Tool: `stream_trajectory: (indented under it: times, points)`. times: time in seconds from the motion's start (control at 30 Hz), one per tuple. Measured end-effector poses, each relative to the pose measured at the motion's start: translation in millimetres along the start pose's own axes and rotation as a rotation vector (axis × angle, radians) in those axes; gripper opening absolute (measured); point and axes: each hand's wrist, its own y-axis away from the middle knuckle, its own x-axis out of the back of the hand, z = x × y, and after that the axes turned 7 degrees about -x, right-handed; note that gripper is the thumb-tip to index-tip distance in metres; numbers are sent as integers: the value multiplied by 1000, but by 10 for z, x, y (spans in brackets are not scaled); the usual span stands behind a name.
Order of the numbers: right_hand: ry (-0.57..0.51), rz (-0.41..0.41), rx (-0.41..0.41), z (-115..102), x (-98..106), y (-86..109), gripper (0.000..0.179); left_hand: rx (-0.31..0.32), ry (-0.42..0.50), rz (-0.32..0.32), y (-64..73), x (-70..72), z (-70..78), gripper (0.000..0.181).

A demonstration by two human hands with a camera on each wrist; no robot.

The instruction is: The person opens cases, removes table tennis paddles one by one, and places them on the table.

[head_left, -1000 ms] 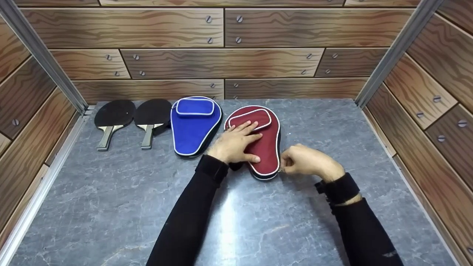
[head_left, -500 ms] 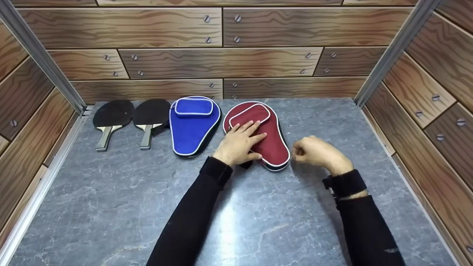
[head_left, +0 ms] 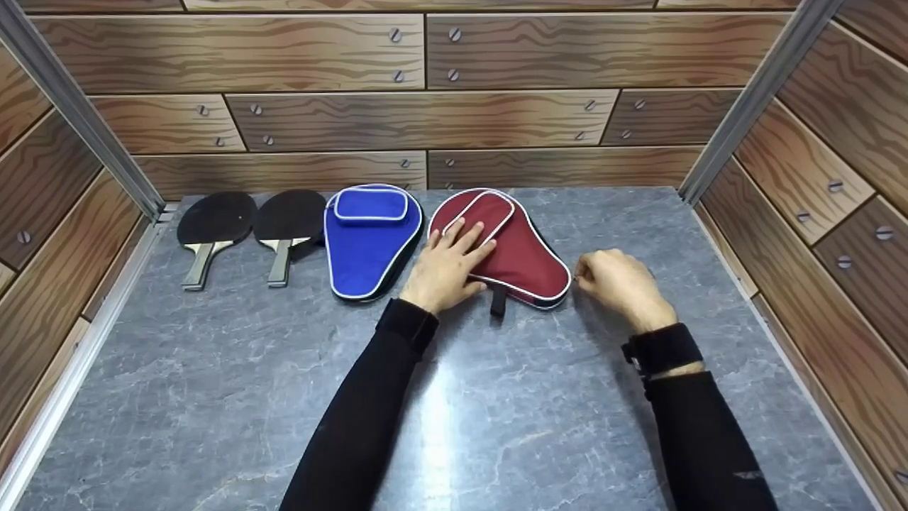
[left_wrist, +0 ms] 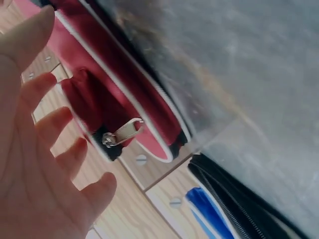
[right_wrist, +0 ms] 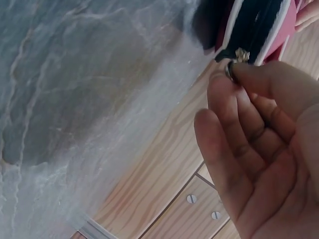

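At the far left, a black table tennis paddle [head_left: 216, 216] lies flat with its pale handle toward the near side. Just right of it lies a second black paddle [head_left: 289, 213], set the same way, its blade close against the edge of a blue paddle case [head_left: 365, 255]; whether those two touch I cannot tell. The blue case has white piping and a small pocket [head_left: 371, 205] at its wide far end, and its narrow end points near.

Just beside it on the right, the red paddle case [head_left: 528, 259] lies right of the scene's middle, askew, its wide end far left and its narrow end near right. The left hand [head_left: 443, 273] rests on its left part with fingers spread wide, gripping nothing and covering part of the red pocket [head_left: 493, 209]. A metal zipper pull [left_wrist: 127, 130] on that pocket shows in the left wrist view. A black strap [head_left: 499, 301] sticks out from the case's near edge.

At the narrow end, the right hand [head_left: 621, 284] pinches the main zipper pull [right_wrist: 230, 72] between thumb and forefinger.

Everything lies on a grey marbled tabletop [head_left: 213, 397], with a streak of glare between the black sleeves [head_left: 347, 426]. Wood-plank-patterned walls [head_left: 355, 121] enclose it, with grey metal posts [head_left: 759, 103] at the far corners.
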Motion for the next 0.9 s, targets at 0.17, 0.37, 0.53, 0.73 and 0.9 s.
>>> stream_trajectory:
  times: [0.17,0.37,0.53,0.73,0.9]
  points:
    - [3,-13,-11,3,0,-5,8,21,10,8,-16,-38,21,67]
    - [-8,-56,6,-10,17,16,7,60,-4,8,-66,-39,111,59]
    - [-21,-76,32,-33,49,48,7,84,-17,28,-110,-39,187,53]
    - [-57,-151,42,-72,93,80,4,95,-48,55,-131,-65,214,50]
    - [-55,-189,35,-131,112,101,4,92,-47,66,-123,-85,211,50]
